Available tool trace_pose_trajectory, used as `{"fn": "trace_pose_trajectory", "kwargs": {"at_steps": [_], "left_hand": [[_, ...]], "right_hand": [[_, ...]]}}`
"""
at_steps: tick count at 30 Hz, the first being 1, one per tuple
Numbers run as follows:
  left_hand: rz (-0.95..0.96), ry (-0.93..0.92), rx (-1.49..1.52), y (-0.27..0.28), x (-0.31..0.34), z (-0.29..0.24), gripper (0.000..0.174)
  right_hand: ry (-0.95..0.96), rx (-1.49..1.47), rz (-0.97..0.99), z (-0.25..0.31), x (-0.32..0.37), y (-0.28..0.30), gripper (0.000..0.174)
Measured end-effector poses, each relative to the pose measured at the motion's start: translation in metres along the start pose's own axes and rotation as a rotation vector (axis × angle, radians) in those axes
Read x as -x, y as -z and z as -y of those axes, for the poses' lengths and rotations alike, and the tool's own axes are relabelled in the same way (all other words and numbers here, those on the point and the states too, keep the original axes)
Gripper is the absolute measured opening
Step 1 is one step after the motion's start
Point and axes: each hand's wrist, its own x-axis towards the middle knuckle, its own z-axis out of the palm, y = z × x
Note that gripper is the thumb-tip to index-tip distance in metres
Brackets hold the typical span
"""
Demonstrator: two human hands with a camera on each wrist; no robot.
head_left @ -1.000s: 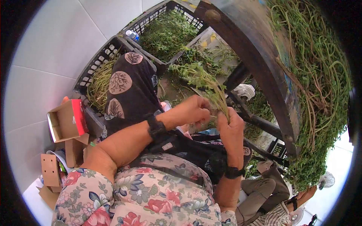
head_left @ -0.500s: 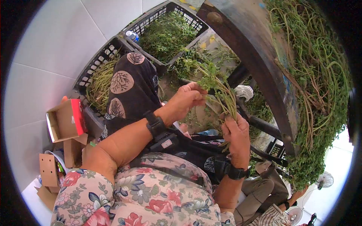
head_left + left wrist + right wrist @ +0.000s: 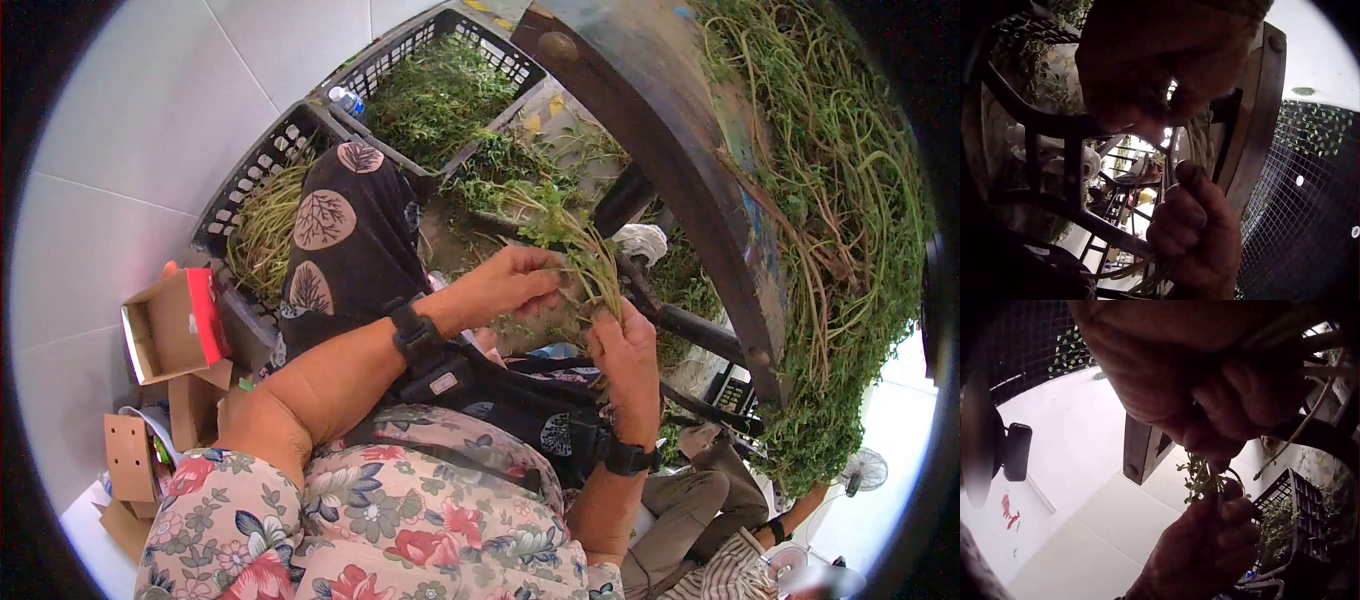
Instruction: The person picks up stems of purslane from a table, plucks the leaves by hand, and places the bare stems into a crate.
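Note:
My right hand (image 3: 627, 350) grips a small bunch of leafy green stems (image 3: 603, 270) near the lower end, its thumb lying along them. The leafy tops lean up and to the left. To the left of that grip, my left hand (image 3: 515, 280) pinches at the side of the bunch with thumb and curled fingertips. In the right wrist view, small leaves (image 3: 1196, 478) show between the two hands, right at the left hand's fingertips (image 3: 1230, 490). The left wrist view shows the right thumb (image 3: 1192, 172) pressed over the stems, with cut ends trailing below the fist.
A dark-edged table (image 3: 660, 130) on the right bears a large heap of greens (image 3: 840, 200). Black crates hold leafy greens (image 3: 435, 95) and bare stems (image 3: 265, 235). Loose greens lie on the floor (image 3: 520, 310). An open red box (image 3: 175, 325) stands left. Another person's legs (image 3: 690, 510) are lower right.
The left hand moved up to the leaves, then back down and right toward the stems. The right hand shifted slightly right with the bunch, still gripping it.

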Motion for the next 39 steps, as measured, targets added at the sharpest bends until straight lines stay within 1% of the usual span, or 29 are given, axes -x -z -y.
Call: {"fn": "trace_pose_trajectory", "kwargs": {"at_steps": [4,7,10,12,16,18,22,24,25,27,28,30,31,34,37,39], "left_hand": [[-0.057,0.05,-0.026,0.0,0.002,-0.004,0.021],[-0.098,0.022,-0.232,0.006,-0.003,0.007,0.018],[-0.234,0.147,-0.099,0.009,-0.007,0.01,0.015],[-0.211,0.138,-0.067,0.01,-0.006,0.007,0.014],[-0.157,0.119,-0.045,0.008,-0.004,0.006,0.013],[-0.09,0.149,-0.073,0.005,-0.002,0.005,0.013],[0.066,0.199,-0.128,-0.003,0.003,-0.003,0.013],[0.072,0.179,-0.033,-0.002,0.005,-0.002,0.014],[0.073,0.169,0.015,-0.001,0.006,-0.002,0.014],[0.045,0.072,-0.169,0.003,0.01,-0.005,0.012],[0.031,0.025,-0.26,0.003,0.01,-0.006,0.011],[-0.01,0.21,-0.185,0.0,0.002,-0.001,0.011],[-0.031,0.302,-0.149,-0.001,-0.001,0.001,0.013],[0.075,-0.156,-0.983,0.001,0.01,0.006,0.021],[0.115,-0.209,-1.003,0.0,0.001,0.017,0.024],[-0.041,-0.071,-0.458,-0.011,0.0,0.019,0.018]], "right_hand": [[0.011,0.038,0.003,0.004,0.002,-0.001,0.018],[0.02,0.067,0.015,0.005,0.003,0.001,0.018],[0.012,0.034,0.009,0.019,0.012,0.0,0.018],[0.044,0.005,-0.026,0.022,0.012,0.001,0.018],[0.077,-0.111,-0.117,-0.001,-0.002,0.006,0.015],[0.11,-0.123,-0.176,-0.003,-0.002,0.004,0.016],[0.274,0.209,-0.215,-0.001,-0.002,0.0,0.023],[0.342,0.319,-0.192,-0.005,-0.004,-0.004,0.027],[0.307,0.356,-0.161,-0.006,-0.005,-0.006,0.027],[0.233,0.431,-0.099,-0.008,-0.004,-0.008,0.027],[0.211,0.419,-0.095,-0.007,-0.002,-0.009,0.026],[0.167,0.395,-0.09,0.002,0.005,-0.014,0.026],[0.186,0.411,-0.102,0.003,0.007,-0.018,0.025],[0.239,0.444,-0.127,0.003,0.011,-0.026,0.024],[0.26,0.449,-0.131,-0.003,0.011,-0.026,0.023],[0.255,0.455,-0.14,-0.004,0.012,-0.026,0.022]]}}
